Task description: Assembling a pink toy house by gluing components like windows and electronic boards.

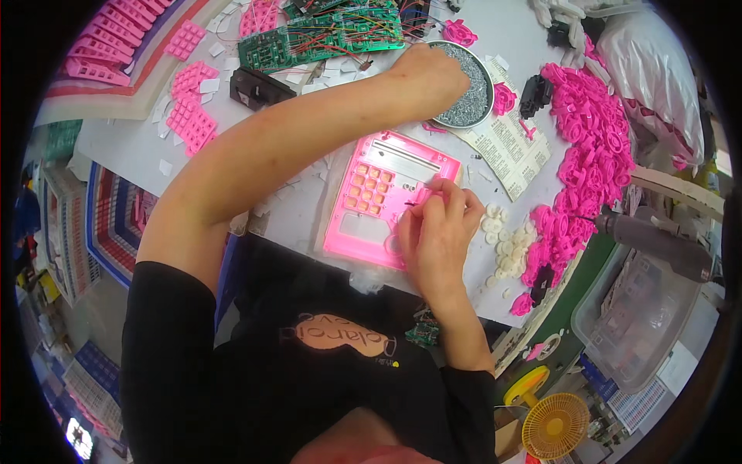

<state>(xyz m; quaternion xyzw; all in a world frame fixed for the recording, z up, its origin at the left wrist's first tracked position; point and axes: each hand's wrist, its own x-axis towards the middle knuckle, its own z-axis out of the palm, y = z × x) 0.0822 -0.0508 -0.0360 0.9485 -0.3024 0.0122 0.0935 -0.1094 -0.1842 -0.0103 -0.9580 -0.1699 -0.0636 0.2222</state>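
My left arm stretches across the table, and my left hand [434, 77] is at a round tin [490, 97] full of small silvery screws [468, 104]. Its fingers are curled down against the screws; what they pinch is hidden. In front of me lies a pink plastic casing [334, 241] with a grid of square key openings and a long slot, like a calculator shell. My right hand [440, 240] rests over the casing's right side, fingers bent together near a small dark part. I cannot make out what they hold.
Green circuit boards [325, 39] with wires lie at the back. Pink keypads [189, 116] are at left. A heap of pink parts [591, 147], white discs [510, 247] and a printed sheet [510, 158] lie at right. A grey power screwdriver [657, 243] hangs at the right edge.
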